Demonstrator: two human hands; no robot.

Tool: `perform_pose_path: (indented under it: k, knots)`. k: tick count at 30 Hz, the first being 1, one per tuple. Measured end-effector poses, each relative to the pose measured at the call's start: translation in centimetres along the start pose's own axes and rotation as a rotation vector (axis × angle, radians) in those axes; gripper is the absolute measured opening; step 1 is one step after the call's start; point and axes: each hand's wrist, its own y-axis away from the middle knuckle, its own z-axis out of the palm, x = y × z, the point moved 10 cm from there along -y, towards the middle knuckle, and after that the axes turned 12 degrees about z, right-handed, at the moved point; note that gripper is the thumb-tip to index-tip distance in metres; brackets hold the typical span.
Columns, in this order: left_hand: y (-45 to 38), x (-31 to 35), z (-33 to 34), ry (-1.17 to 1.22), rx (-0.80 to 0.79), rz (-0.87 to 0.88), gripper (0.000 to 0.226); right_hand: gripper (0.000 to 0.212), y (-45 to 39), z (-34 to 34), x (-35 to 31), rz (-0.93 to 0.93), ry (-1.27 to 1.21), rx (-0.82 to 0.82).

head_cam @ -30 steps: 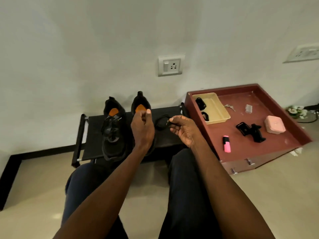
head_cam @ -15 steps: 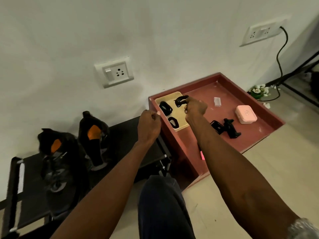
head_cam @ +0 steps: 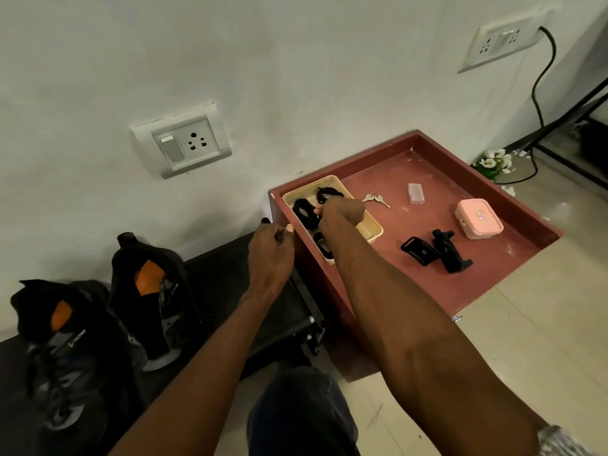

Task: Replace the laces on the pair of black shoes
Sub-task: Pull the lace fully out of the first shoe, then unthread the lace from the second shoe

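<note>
From the head camera, the right hand (head_cam: 342, 212) reaches into the cream tray (head_cam: 373, 230), fingers curled among the coiled black laces (head_cam: 304, 209); whether it pinches one I cannot tell. The left hand (head_cam: 271, 253) is curled loosely just left. The black shoes (head_cam: 98, 311) sit well left, nearer that hand.

Counts:
- shoes: 2, on the low rack left: far one (head_cam: 154, 291), near one (head_cam: 65, 350)
- lace bundles: 3 in the beige tray (head_cam: 373, 230), far (head_cam: 329, 194), left (head_cam: 304, 209), near (head_cam: 324, 248)
- keys (head_cam: 375, 199): 2
- pink box (head_cam: 478, 218): 1
- clear box (head_cam: 415, 193): 1
- black clips (head_cam: 434, 251): 2
- wall sockets: 2, left (head_cam: 181, 143), far right (head_cam: 503, 41)
- hands: 2, left (head_cam: 271, 255), right (head_cam: 342, 213)
</note>
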Motion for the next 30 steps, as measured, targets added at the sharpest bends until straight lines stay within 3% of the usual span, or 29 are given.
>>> perform_pose_path:
  k: [6, 8, 11, 14, 17, 20, 27, 30]
  knots:
    - [0.1, 0.0, -0.8, -0.034, -0.006, 0.004, 0.021, 0.016, 2.1, -1.1, -0.5, -0.071, 0.167, -0.022]
    - [0.5, 0.3, -1.5, -0.021, 0.005, -0.01, 0.02, 0.005, 3.6, -1.2, -1.3, -0.143, 0.211, -0.02]
    - [1.6, 1.7, -3.7, 0.021, 0.078, 0.001, 0.019, 0.017, 7.5, -1.1, -1.9, -0.283, 0.218, -0.075]
    - [3.8, 2.8, -7.6, 0.102, 0.197, 0.016, 0.019, 0.014, 13.1, -0.8, -0.5, -0.367, 0.194, -0.211]
    - [7.2, 1.7, -13.2, 0.118, 0.342, -0.025, 0.021, 0.007, 19.4, -0.8, 2.9, -0.391, 0.184, -0.374]
    - [11.3, -0.8, -18.7, 0.132, 0.434, -0.103, 0.023, 0.015, 25.4, -0.8, 6.9, -0.399, 0.22, -0.497]
    - [20.4, -9.2, -32.2, -0.04, 0.636, -0.297, 0.021, 0.016, 37.9, 2.0, 19.1, -0.571, 0.602, -0.829]
    - [22.5, -12.9, -34.6, -0.062, 0.607, -0.424, 0.017, 0.011, 39.4, 3.2, 22.6, -0.621, 0.755, -0.917]
